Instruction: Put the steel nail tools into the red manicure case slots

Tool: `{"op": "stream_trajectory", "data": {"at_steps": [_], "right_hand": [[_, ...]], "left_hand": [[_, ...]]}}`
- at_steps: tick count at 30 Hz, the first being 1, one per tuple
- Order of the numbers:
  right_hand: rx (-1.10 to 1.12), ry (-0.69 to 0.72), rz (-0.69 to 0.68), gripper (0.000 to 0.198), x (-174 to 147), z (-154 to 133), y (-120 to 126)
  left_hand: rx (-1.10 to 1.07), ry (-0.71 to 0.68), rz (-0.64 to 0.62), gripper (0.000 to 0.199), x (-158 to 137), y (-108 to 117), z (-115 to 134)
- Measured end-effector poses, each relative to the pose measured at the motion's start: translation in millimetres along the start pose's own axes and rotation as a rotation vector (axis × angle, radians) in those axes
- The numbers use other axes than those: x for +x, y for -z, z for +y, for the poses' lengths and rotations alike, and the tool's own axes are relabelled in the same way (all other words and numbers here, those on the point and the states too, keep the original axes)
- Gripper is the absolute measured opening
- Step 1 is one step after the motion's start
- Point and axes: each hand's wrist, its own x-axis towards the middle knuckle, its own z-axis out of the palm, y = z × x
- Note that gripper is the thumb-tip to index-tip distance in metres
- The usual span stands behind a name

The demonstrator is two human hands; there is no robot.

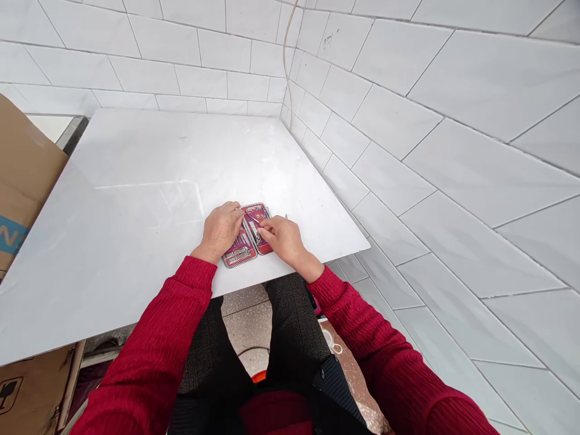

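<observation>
An open manicure case (241,256) with a red and purple lining lies on the white tabletop near its front edge. Several small metal tools sit in both halves. My left hand (222,226) is closed over the upper left side of the case, fingers curled at its edge. Above the right half, my right hand (283,237) pinches a thin metal tool (254,216), whose exact kind is too small to make out. My fingers hide parts of both halves. A small grey tip (286,216) shows just behind my right hand.
The white tabletop (136,241) meets tiled walls at the back and right. Cardboard boxes stand at the left (22,163) and below the table (36,386). A cable (285,54) hangs in the corner. My legs (299,320) are under the front edge.
</observation>
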Motion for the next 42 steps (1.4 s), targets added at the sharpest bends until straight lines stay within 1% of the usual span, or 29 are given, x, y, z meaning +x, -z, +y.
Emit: {"op": "stream_trajectory", "data": {"at_steps": [2, 3, 6, 10, 13, 17, 25, 30, 35, 38, 42], "right_hand": [[0.007, -0.081, 0.055, 0.019, -3, 17, 9], [-0.013, -0.128, 0.058, 0.018, -4, 26, 14], [-0.098, -0.242, -0.01, 0.017, -7, 46, 24], [-0.206, -0.316, -0.114, 0.02, -9, 52, 30], [-0.252, -0.317, -0.149, 0.016, -9, 48, 34], [-0.308, -0.305, -0.142, 0.015, -11, 45, 39], [-0.383, -0.278, -0.206, 0.032, -9, 33, 33], [-0.471, -0.272, -0.248, 0.026, -1, 33, 35], [-0.518, -0.279, -0.282, 0.026, 1, 35, 39], [-0.517, -0.277, -0.293, 0.025, 1, 38, 39], [-0.463, -0.274, -0.323, 0.022, -2, 44, 45]], "left_hand": [[-0.005, 0.001, 0.006, 0.03, 0, 0, 0], [-0.006, 0.002, 0.007, 0.03, 0, -1, 0], [0.001, 0.004, 0.006, 0.029, 0, -2, 0], [-0.003, 0.004, 0.003, 0.029, 1, -2, -1], [-0.014, 0.008, 0.004, 0.029, 1, -2, -2], [-0.029, 0.015, 0.007, 0.029, 1, -3, -3], [-0.031, 0.019, 0.007, 0.028, 1, -5, -4], [-0.028, 0.022, 0.007, 0.03, 1, -2, -1], [-0.022, 0.015, 0.018, 0.03, 0, -1, 0], [-0.019, 0.017, 0.018, 0.029, 0, -1, -1], [-0.018, 0.013, 0.021, 0.029, -1, 0, -1]]}}
